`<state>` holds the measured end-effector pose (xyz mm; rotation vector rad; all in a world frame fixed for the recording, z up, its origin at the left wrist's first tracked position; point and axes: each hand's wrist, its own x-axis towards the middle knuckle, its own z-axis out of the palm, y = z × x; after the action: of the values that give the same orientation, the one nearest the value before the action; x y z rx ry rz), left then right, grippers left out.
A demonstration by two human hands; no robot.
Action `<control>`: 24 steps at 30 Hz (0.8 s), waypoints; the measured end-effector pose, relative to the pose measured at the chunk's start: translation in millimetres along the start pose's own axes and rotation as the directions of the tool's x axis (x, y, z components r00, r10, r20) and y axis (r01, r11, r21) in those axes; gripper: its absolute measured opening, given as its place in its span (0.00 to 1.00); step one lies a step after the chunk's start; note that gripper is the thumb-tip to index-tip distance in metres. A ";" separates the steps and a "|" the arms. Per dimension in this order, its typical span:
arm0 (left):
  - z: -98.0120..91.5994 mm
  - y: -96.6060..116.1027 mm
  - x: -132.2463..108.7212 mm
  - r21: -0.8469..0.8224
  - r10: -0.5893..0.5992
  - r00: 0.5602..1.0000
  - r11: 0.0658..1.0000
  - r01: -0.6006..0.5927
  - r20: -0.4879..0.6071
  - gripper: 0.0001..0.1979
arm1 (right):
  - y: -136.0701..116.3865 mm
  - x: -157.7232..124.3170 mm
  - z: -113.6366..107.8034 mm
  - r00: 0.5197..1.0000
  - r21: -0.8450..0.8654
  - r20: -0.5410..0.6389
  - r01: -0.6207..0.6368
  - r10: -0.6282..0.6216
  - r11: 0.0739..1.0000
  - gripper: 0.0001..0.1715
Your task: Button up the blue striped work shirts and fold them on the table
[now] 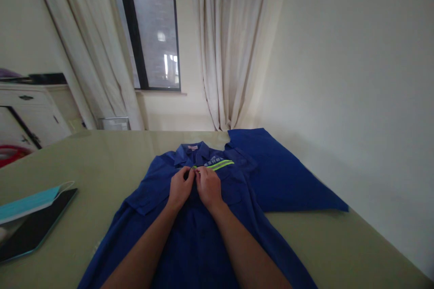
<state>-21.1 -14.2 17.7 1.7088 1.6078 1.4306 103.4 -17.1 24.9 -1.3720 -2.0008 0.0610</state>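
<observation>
A blue work jacket (200,244) lies spread front side up on the table, its collar at the far end. A yellow-green reflective strip and white lettering run across its chest. Just below the collar, my left hand (181,185) pinches the front edge of the jacket. My right hand (208,185) grips the same edge right beside it, fingertips almost touching the left ones. Whatever small part of the placket is between the fingertips is hidden.
Folded blue cloth (281,176) lies at the jacket's right, near the wall. On the left of the pale green table (111,162) a light blue face mask (30,203) rests on a dark tablet (40,230). Curtains (227,45) and a window (156,27) stand behind.
</observation>
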 end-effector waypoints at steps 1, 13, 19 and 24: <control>-0.6 -0.5 0.3 -0.013 0.001 1.000 1.000 0.000 0.003 0.15 | -0.1 -0.1 0.6 1.000 -0.002 -0.005 0.022 -0.022 1.000 0.11; -6.7 -4.3 4.2 -0.244 0.100 0.988 0.967 -0.068 0.119 0.17 | 6.3 -3.3 0.5 0.993 0.172 -0.105 0.063 -0.045 0.983 0.07; -5.0 -14.3 7.2 -0.136 0.073 0.984 0.989 -0.051 0.163 0.20 | 10.3 -3.6 2.0 0.977 0.277 -0.192 -0.040 0.096 0.960 0.13; 1.5 -16.2 5.5 -0.017 0.091 0.977 0.996 -0.090 0.192 0.19 | 17.8 0.8 5.9 0.992 0.345 -0.103 -0.030 0.070 0.938 0.18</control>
<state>-28.9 -4.4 5.9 1.8743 1.4359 1.2662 114.1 -6.7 13.6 -1.1727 -1.7610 0.3334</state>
